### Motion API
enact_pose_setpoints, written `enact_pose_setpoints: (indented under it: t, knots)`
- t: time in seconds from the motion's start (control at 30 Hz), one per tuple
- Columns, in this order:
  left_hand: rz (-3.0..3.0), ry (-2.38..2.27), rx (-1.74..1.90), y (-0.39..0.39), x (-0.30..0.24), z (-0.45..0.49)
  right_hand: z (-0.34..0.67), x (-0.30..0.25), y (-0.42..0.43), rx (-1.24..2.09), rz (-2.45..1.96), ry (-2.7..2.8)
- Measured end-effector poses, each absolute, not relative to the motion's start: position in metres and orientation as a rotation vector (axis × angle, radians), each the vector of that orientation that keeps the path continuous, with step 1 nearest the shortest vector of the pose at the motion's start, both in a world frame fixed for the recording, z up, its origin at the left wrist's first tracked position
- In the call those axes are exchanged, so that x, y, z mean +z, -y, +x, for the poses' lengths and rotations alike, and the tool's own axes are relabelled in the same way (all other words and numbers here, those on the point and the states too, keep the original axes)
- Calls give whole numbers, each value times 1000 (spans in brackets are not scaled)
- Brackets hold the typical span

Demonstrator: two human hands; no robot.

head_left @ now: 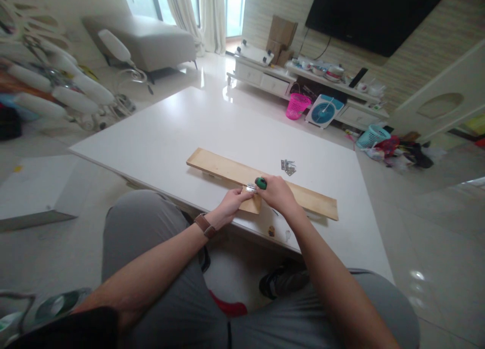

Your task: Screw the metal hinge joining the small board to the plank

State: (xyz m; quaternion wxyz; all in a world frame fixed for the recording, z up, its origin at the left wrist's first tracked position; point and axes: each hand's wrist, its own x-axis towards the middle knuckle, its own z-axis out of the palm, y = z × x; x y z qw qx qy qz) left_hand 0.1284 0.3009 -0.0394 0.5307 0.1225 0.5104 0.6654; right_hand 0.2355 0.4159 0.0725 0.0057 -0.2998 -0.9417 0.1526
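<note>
A long wooden plank (223, 167) lies across the white table (227, 132), slightly raised off its top. Against its near side is a short wooden board (251, 206). A shiny metal hinge (250, 187) sits where the two pieces meet. My left hand (229, 206) is closed on the short board, its fingertips by the hinge. In my right hand (278, 191) is a green-handled screwdriver (260, 183), its shaft pointing left over the hinge. The contact of its tip with a screw is too small to make out.
Several metal hinges (288, 167) are piled beyond the plank. Near the front edge lie a small yellow-brown object (271, 231) and a small clear bag (287, 235). A thin metal piece (275, 212) rests by my right wrist. A chandelier (76, 94) stands at left.
</note>
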Motion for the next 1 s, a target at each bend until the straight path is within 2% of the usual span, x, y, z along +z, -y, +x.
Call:
enact_pose_setpoints:
  t: [1.0]
  knots:
    - [295, -1237, 1590, -302, -39, 129, 232, 65, -401, 382, -775, 3025]
